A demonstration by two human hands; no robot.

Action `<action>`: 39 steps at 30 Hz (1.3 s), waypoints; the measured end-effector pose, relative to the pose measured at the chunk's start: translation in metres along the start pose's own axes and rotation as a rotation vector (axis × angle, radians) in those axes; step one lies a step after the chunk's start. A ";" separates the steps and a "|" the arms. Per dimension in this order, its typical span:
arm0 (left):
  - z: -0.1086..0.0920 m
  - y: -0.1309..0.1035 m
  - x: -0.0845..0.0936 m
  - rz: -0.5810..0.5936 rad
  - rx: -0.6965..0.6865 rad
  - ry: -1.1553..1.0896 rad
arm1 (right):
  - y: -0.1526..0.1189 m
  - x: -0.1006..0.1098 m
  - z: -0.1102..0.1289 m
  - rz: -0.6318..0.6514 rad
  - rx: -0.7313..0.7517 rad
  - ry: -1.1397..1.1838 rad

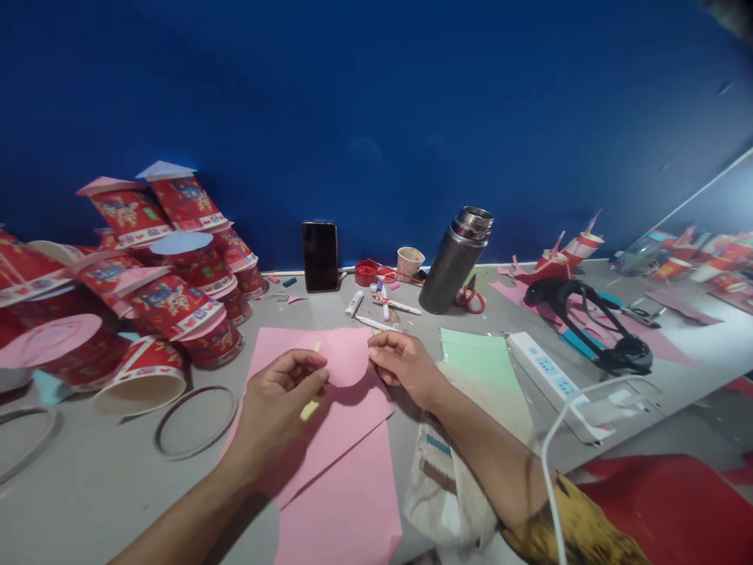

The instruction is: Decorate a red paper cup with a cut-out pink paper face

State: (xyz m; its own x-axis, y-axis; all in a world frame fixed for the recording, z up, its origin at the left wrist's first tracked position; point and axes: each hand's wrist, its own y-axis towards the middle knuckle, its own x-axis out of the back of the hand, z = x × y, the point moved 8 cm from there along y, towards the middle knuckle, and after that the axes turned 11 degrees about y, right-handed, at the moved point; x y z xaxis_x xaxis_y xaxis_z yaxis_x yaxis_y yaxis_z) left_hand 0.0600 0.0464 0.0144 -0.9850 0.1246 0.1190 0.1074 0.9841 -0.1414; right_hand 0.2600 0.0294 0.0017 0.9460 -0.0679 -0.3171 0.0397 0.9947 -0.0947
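Between my two hands I hold up a rounded pink paper piece [347, 359]. My left hand [282, 396] pinches its left edge; a narrow yellow strip [309, 410] shows by those fingers, partly hidden behind them. On the opposite edge, my right hand [405, 365] grips the paper between thumb and fingers. Below lie overlapping pink paper sheets [338, 502] on the grey table. Beside my right forearm are a pale green sheet [479, 357] and a cream cloth bag [447, 486], the arm covering part of it.
Stacked red paper cups [170, 302] with paper tops crowd the left. Farther back stand a phone [321, 257], a small cup [410, 263] and a dark flask [456, 263], with markers [397, 304] and red-handled scissors [471, 297] near them. A power strip [556, 384] and a black headset-like frame [588, 322] lie right.
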 end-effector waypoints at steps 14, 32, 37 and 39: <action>-0.002 0.006 -0.003 0.196 0.116 -0.229 | -0.021 -0.006 0.037 -0.115 0.607 -0.614; -0.001 0.046 0.039 0.121 0.010 0.024 | 0.014 -0.021 0.040 -0.007 0.456 -0.984; 0.013 0.045 0.031 0.160 -0.041 0.198 | 0.036 0.047 0.041 -0.298 0.212 -1.210; 0.016 0.039 0.021 0.203 -0.049 0.207 | 0.040 0.058 0.041 -0.330 0.171 -1.231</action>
State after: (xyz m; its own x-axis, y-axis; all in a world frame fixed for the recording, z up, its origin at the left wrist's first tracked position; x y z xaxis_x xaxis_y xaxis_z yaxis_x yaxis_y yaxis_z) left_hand 0.0410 0.0859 -0.0039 -0.8948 0.3376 0.2921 0.3106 0.9408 -0.1358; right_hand 0.3298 0.0685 0.0185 0.5522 -0.2867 0.7829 0.2812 0.9480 0.1488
